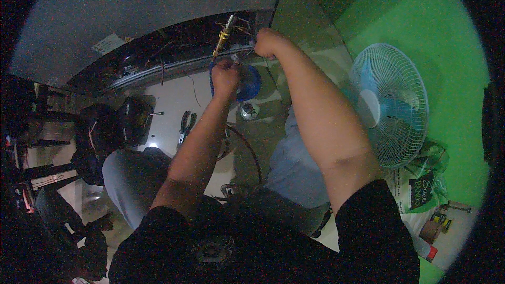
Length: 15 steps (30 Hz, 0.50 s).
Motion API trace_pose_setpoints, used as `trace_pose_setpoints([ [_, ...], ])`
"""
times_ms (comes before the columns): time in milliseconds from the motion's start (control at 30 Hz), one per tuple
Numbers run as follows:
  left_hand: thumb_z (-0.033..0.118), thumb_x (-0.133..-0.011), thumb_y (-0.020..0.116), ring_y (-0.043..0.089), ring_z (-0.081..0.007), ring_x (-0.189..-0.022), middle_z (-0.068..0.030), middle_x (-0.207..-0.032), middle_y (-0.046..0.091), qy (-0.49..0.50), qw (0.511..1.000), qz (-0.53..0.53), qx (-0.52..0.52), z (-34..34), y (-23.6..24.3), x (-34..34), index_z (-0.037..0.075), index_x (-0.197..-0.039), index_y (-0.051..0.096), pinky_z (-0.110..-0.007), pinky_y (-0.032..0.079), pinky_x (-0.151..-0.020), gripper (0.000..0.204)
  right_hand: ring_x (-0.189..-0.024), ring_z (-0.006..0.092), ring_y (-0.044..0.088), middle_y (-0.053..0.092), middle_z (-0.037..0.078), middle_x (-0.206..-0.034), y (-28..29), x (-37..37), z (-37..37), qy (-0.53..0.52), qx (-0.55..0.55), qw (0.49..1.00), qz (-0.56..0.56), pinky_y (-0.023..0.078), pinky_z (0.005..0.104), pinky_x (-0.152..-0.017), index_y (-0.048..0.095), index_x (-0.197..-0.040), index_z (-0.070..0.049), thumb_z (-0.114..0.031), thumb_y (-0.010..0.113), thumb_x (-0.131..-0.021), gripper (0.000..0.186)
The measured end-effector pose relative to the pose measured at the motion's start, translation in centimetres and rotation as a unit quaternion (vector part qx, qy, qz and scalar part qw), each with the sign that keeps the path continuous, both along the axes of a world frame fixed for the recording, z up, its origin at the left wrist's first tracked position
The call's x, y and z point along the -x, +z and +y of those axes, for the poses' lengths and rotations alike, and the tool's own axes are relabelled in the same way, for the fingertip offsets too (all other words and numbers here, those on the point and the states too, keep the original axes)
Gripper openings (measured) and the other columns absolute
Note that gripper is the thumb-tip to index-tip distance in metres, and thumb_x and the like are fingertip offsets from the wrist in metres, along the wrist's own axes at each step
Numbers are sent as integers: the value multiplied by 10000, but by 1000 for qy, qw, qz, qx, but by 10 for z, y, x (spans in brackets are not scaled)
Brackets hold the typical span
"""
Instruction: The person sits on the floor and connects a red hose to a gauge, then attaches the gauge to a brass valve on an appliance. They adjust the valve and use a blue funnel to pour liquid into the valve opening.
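Observation:
My left hand [226, 76] is closed in front of the low opening of a large grey panel, over a round blue thing [250, 83] that looks like a coiled hose. What its fingers grip is hidden. Just beyond them a slim brass fitting [223, 37] with a pale tip points up into the dark opening. My right hand [267, 43] reaches farther, to the right end of that opening. Its fingers are curled inward, and I cannot make out what they hold. Thin wires or tubes [242, 25] show between the brass fitting and this hand.
The grey panel [158, 0] spans the far side above a metal rail [168, 64]. Black-handled pliers [185, 126] and a small round metal item [249, 110] lie on the floor. A white fan [389, 105] stands right, by a green bag [421, 189]. Dark bags [100, 131] sit left.

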<state>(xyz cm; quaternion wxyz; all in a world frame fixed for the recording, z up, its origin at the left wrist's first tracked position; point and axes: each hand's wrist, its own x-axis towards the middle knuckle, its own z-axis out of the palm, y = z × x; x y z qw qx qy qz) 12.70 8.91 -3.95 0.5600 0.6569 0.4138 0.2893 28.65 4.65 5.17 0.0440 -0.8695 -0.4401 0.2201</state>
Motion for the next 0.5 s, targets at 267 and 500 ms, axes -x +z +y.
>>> trace_pose_setpoints([
  [267,183,-850,675,628,-225,-639,-148,-729,664,-4,1000,16,-15,2,-7,-1,-37,-819,648,-374,474,-604,224,-666,314,693,692,217,-792,-17,-8,7,-21,2,1000,2,548,441,-627,685,-823,68,-75,573,-775,188],
  [500,198,-835,677,638,-286,-644,-185,-763,674,-10,995,58,-80,4,-7,0,-37,-868,671,-390,480,-620,237,-679,319,693,696,220,-823,-16,-7,5,-11,3,1000,3,548,439,-633,681,-850,75,-80,573,-780,202],
])
